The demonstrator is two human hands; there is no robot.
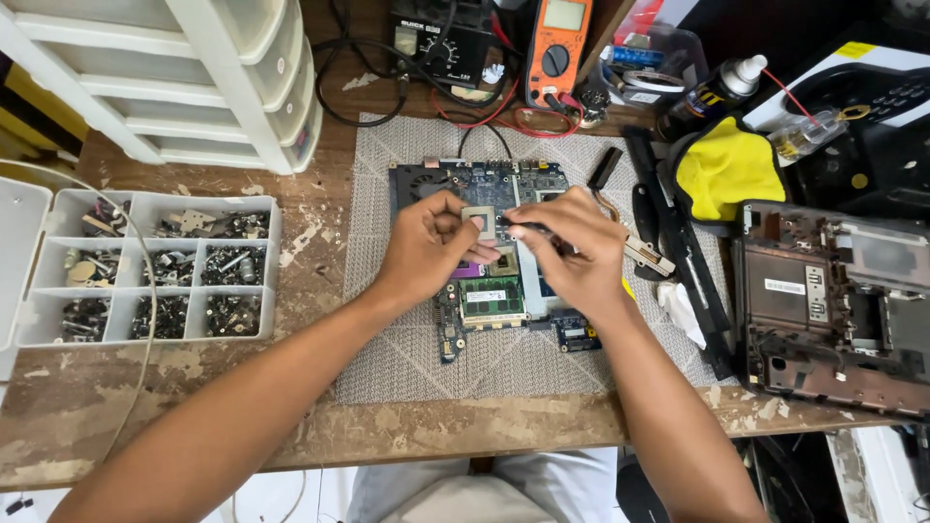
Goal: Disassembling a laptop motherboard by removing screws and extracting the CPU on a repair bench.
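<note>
- Head view: a small square processor chip (480,222) sits pinched in the left hand (431,242), over the blue laptop motherboard (489,291) on the grey mat (387,339).
- Right hand (572,247), at the chip's 3 o'clock, pinches a thin dark tool; I cannot tell what kind.
- Screw organiser (145,266) at 9 o'clock; laptop base (833,310) at 3 o'clock; orange multimeter (560,48) at 12.

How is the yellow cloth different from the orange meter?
The yellow cloth is soft and crumpled; the orange meter is hard and boxy. The cloth is plain, while the meter has a screen and a round dial. The cloth lies at the right, the meter at the back. Both sit on the wooden table, away from both hands.
</note>
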